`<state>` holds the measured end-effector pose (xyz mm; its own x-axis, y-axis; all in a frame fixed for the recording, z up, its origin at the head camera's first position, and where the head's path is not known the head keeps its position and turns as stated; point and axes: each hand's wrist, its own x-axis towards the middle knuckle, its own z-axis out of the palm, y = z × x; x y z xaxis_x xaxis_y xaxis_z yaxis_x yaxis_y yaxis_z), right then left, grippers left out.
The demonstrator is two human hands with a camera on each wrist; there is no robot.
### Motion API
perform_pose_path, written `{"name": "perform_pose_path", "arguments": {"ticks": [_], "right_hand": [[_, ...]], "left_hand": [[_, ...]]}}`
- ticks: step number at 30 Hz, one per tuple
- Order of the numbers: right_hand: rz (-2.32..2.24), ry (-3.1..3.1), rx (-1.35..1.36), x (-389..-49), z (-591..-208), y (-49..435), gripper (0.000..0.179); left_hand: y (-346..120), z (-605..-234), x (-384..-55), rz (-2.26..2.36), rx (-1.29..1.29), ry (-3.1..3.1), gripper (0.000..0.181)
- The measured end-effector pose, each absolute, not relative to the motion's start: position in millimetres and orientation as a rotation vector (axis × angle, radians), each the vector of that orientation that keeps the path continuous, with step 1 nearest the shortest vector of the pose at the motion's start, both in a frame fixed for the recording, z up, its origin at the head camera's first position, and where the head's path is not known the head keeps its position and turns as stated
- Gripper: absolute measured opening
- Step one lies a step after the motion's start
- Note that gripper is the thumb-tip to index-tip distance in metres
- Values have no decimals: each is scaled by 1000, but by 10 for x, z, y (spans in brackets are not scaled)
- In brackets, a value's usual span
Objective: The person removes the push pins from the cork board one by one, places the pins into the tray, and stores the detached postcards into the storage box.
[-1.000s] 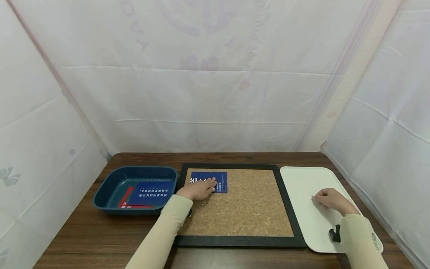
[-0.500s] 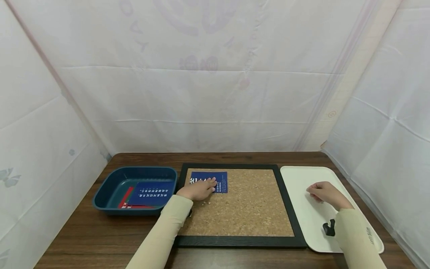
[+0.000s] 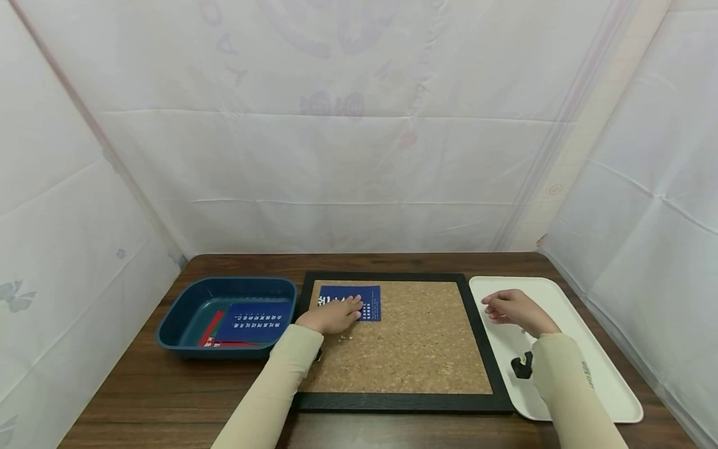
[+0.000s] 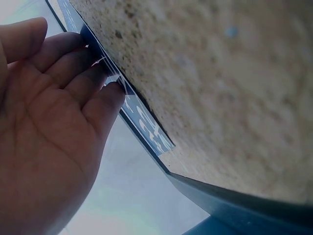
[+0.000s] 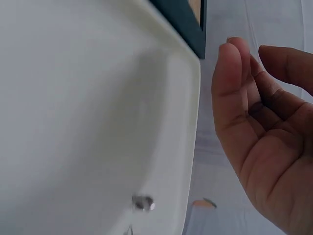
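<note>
My left hand (image 3: pixel 330 316) rests with extended fingers on a blue card (image 3: pixel 371 304) with white writing. The card lies at the upper left of a cork board (image 3: pixel 415 343) with a black frame. In the left wrist view, the fingertips touch the card's face. My right hand (image 3: pixel 517 308) hovers over the left side of a white tray (image 3: pixel 597 371), close to the frame. Its thumb and fingers come near each other in the right wrist view; no held thing shows there. A small shiny clear piece (image 5: pixel 143 202) lies on the tray, its kind unclear.
A dark teal bin (image 3: pixel 168 337) at the left holds another blue card (image 3: pixel 255 321) and red cards (image 3: pixel 210 328). Small pale bits (image 3: pixel 343 338) lie on the cork by the left wrist. White sheets (image 3: pixel 359 174) hang around the brown table (image 3: pixel 151 399).
My right hand has moved left and away from me across the tray, up from low over its middle to beside the board's frame. The left hand and its card have stayed put.
</note>
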<state>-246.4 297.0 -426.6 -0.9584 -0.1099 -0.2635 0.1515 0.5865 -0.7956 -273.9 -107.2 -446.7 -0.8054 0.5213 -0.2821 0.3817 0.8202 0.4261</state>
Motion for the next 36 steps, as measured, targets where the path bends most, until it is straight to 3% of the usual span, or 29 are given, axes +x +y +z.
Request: {"name": "perform_pose_path", "arguments": {"ticks": [17, 36], "right_hand": [[-1546, 2330, -65, -2745, -4221, 2254, 43], [-1782, 2073, 14, -2879, -4461, 1623, 46]], "left_hand": [[-1076, -4463, -2729, 526, 665, 2612, 47], [-1056, -4417, -2698, 528, 665, 2605, 46]]}}
